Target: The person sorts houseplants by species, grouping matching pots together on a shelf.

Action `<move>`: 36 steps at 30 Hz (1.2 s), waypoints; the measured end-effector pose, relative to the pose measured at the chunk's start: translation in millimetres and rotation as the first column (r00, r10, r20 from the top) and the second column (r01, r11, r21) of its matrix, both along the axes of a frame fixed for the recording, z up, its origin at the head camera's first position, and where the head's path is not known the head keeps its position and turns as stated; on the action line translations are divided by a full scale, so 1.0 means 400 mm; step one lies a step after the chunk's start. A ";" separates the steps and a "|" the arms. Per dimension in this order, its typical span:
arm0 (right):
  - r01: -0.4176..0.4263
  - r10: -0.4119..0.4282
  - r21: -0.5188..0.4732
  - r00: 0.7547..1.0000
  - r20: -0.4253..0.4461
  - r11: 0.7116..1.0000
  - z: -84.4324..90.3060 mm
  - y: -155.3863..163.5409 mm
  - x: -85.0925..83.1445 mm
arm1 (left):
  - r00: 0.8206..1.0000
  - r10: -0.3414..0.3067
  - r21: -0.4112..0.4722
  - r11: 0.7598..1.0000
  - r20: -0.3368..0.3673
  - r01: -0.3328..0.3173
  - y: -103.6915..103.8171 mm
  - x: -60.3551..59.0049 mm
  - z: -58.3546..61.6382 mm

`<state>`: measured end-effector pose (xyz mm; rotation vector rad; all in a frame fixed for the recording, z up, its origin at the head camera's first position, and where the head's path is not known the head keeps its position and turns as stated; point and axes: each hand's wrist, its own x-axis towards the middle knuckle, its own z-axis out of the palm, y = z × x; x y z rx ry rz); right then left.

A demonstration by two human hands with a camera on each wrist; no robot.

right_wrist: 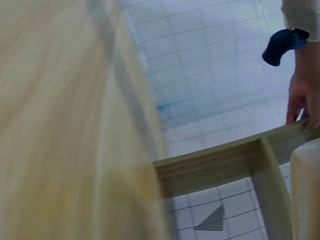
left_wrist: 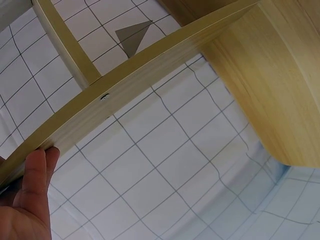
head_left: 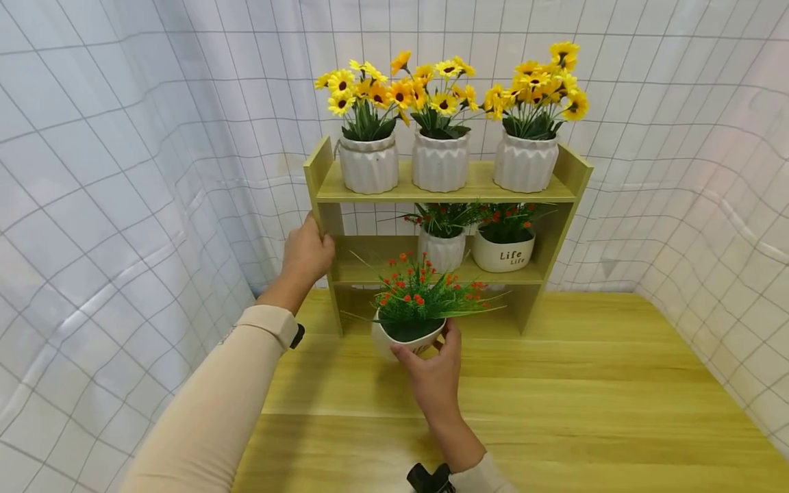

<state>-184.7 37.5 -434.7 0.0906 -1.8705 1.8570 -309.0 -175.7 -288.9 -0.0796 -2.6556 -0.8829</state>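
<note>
The right hand (head_left: 434, 373) grips a small white pot (head_left: 403, 340) from the near side, thumb over the rim and fingers wrapped round its wall; the pot is round and glossy, filled with dark soil, and carries a spray of thin green leaves dotted with small red-orange buds; dark lettering shows on its wall just under the thumb, too hidden to read; the pot sits low over the wooden table (head_left: 585, 397), just in front of the bottom of the wooden shelf (head_left: 446, 192), and whether it touches the tabletop cannot be told; the left hand (head_left: 306, 255) holds the shelf's left side panel, fingers curled round its front edge, and the left wrist view shows fingertips (left_wrist: 37, 167) pressed against that pale board; on the middle level stand a ribbed white pot (head_left: 442, 250) with the same red-budded greenery and, just beside it to the right, a smooth white bowl pot (head_left: 503, 254) printed "Life" in large letters with a smaller "Life" beneath; the top level holds three ribbed white pots (head_left: 439, 162) in a row, each filled with yellow sunflowers (head_left: 446, 85); a white sheet with a grey grid (head_left: 123, 171) hangs behind and to both sides.
</note>
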 end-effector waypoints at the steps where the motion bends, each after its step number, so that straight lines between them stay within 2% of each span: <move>1: 0.005 -0.005 0.006 1.000 -0.017 1.000 0.009 0.003 -0.005 | 1.000 0.001 0.000 1.000 0.000 -0.001 0.000 0.000 0.001; 6: 0.028 -0.026 0.025 0.997 -0.067 0.999 0.054 0.006 -0.039 | 1.000 0.001 0.004 1.000 0.002 -0.001 -0.001 0.001 0.001; 16: 0.054 -0.053 0.038 0.998 -0.034 0.998 0.109 -0.047 -0.118 | 1.000 0.003 -0.009 1.000 -0.015 -0.003 -0.005 0.000 -0.002; 21: 0.061 -0.061 0.026 0.998 -0.024 0.998 0.122 -0.070 -0.153 | 1.000 -0.001 -0.010 1.000 -0.005 0.001 0.000 0.001 -0.002; 28: 0.088 -0.086 0.117 0.996 -0.024 0.989 0.124 -0.091 -0.187 | 1.000 -0.005 -0.009 1.000 -0.019 0.005 0.005 -0.003 -0.003; 36: 0.091 -0.108 0.174 0.990 0.090 0.980 0.161 -0.110 -0.219 | 1.000 0.015 -0.018 1.000 -0.013 -0.015 0.003 0.000 -0.006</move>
